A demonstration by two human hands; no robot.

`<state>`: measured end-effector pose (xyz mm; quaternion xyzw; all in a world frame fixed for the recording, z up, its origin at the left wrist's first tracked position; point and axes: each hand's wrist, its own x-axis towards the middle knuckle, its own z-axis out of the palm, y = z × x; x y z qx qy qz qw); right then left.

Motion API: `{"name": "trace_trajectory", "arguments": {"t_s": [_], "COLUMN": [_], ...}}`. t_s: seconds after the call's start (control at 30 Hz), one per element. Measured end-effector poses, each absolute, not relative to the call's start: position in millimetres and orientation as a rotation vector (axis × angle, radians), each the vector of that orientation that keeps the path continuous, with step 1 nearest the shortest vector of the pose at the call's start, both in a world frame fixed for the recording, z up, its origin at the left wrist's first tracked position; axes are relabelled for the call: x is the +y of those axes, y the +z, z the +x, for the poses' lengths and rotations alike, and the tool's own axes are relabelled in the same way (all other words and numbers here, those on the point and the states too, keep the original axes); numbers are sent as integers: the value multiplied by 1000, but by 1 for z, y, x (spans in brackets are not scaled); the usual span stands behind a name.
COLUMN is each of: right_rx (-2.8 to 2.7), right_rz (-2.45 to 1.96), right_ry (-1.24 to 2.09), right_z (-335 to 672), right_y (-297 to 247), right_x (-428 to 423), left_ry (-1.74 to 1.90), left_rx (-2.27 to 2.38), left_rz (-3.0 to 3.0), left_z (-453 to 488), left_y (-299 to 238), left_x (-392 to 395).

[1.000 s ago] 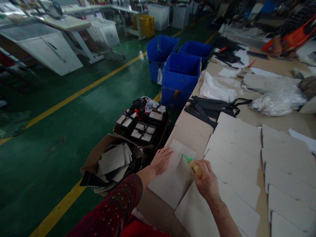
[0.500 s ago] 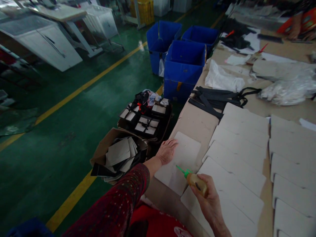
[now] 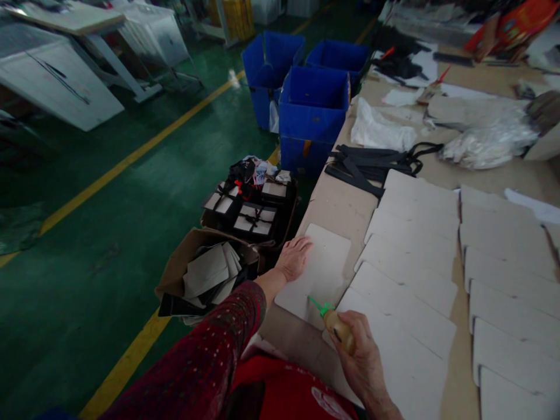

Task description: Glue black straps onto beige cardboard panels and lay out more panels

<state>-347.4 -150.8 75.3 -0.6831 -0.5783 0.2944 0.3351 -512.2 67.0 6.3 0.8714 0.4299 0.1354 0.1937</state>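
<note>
My left hand lies flat on the left edge of a pale rectangular board with rounded corners, its fingers stretched out. In my right hand is a squeeze bottle of yellowish-brown liquid with a green nozzle. The bottle is tilted, and the nozzle's tip points left, low over the near part of the board; I cannot tell whether it touches. Just right of this board, overlapping pale boards lie in a row along the table.
A second row of boards lies farther right. Black straps and plastic bags are beyond. On the floor stand a carton of board pieces, another packed box and blue bins. Another person's sleeve shows far right.
The view has shifted slightly to the right. The bottle's nozzle has moved a little left and toward me over the board. My left hand stays on the board's edge.
</note>
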Motion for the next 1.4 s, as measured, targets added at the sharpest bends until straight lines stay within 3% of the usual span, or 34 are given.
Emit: {"name": "trace_trajectory", "arguments": {"t_s": [0.4, 0.6, 0.87, 1.07, 1.2, 1.33, 1.4], "right_rx": [-1610, -1477, -421, -106, -98, -253, -436], "right_rz": [-1773, -1824, -1731, -1660, -1664, -1809, -1859], "right_ry": [629, 723, 1011, 831, 680, 572, 502], "right_z": [-364, -359, -365, -359, -358, -351, -345], "right_y": [67, 77, 77, 95, 102, 102, 101], "right_x": [-145, -150, -181, -230, -243, -246, -251], "left_ry": [402, 411, 442, 511, 521, 268, 144], "left_rx": [1213, 1213, 1205, 1232, 1183, 874, 807], "left_rz": [2445, 2423, 2347, 2144, 1929, 1682, 1181], "left_z": [-512, -512, -512, -506, -497, -468, -445], "left_y": [4, 5, 6, 26, 63, 98, 107], "left_x": [66, 67, 67, 63, 5, -95, -138]}}
